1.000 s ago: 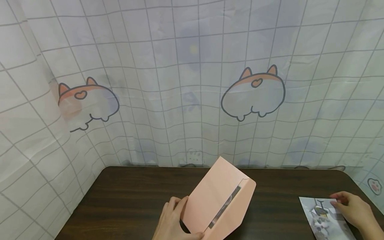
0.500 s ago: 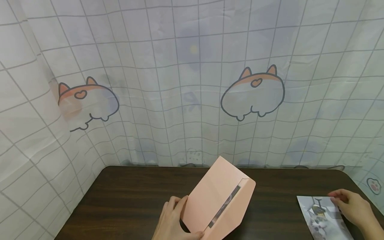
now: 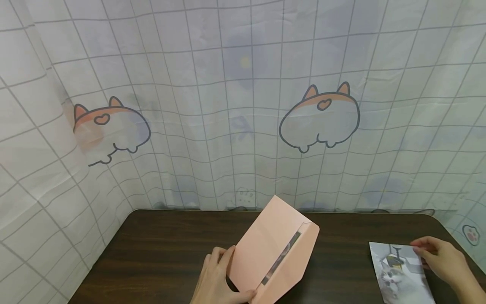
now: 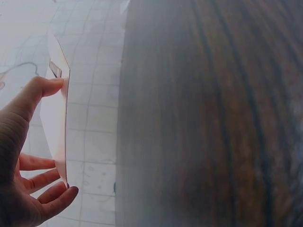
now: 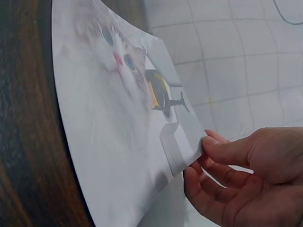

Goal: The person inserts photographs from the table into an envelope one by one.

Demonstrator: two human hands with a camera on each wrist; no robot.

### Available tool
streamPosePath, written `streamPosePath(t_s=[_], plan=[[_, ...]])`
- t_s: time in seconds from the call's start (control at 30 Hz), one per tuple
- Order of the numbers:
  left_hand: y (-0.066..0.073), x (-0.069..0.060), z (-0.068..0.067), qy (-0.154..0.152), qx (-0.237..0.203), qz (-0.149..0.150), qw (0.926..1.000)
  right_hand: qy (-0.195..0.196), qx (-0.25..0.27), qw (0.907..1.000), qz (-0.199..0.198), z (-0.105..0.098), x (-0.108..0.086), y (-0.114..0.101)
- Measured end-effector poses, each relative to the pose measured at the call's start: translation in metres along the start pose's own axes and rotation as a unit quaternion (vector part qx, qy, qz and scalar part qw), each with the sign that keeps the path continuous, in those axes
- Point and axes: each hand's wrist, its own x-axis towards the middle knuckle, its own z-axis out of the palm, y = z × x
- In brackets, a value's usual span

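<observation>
A pale cloth printed with a grid (image 3: 212, 139) hung behind the far edge of the dark wood-grain table (image 3: 159, 257), two cartoon corgi rumps showing on it, and the person worked at the near side with both hands. The left hand (image 3: 220, 278) gripped a peach envelope (image 3: 258, 253) near the middle of the table, thumb by the opening and fingers around the left edge, so that the envelope tilted up with its slot facing the person. Over to the right, the right hand (image 3: 444, 264) pinched the far right corner of a cat photo card (image 3: 402, 274), thumb on the picture and fingers underneath. That corner was lifted; whether the rest of the card touched the table I could not tell. The two were well apart, with bare wood between them. The envelope was not bare inside: along its slot ran a narrow grey, patterned strip (image 3: 282, 257), probably the edge of another printed card, though too little showed to be sure. I took the step in hand to be handling the loose card while keeping the envelope steady. If the card was meant for the envelope, the next move called for bringing it leftward, lining its edge up with the slot and sliding it in without bending the corner.
</observation>
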Motion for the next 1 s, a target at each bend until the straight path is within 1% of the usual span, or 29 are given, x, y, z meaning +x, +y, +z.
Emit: streamPosePath(t_s=[0.13, 0.3, 0.43, 0.73, 1.0], plan=[[0.0, 0.0, 0.0, -0.001, 0.004, -0.003, 1.0, -0.003, 0.011, 0.9999, 0.0, 0.0, 0.0, -0.005], [-0.001, 0.0, 0.0, 0.005, 0.007, 0.004, 1.0, -0.012, 0.023, 0.9997, 0.003, 0.0, 0.0, -0.012], [-0.002, 0.0, 0.0, 0.012, 0.009, 0.007, 0.9999, -0.013, 0.028, 0.9995, -0.004, 0.001, -0.001, -0.018], [-0.002, 0.001, 0.0, 0.019, 0.01, 0.001, 0.9998, -0.023, 0.038, 0.9988, -0.021, 0.002, -0.002, -0.027], [-0.003, 0.001, -0.001, 0.019, 0.013, -0.001, 0.9997, -0.026, 0.045, 0.9983, -0.025, 0.002, -0.003, -0.035]])
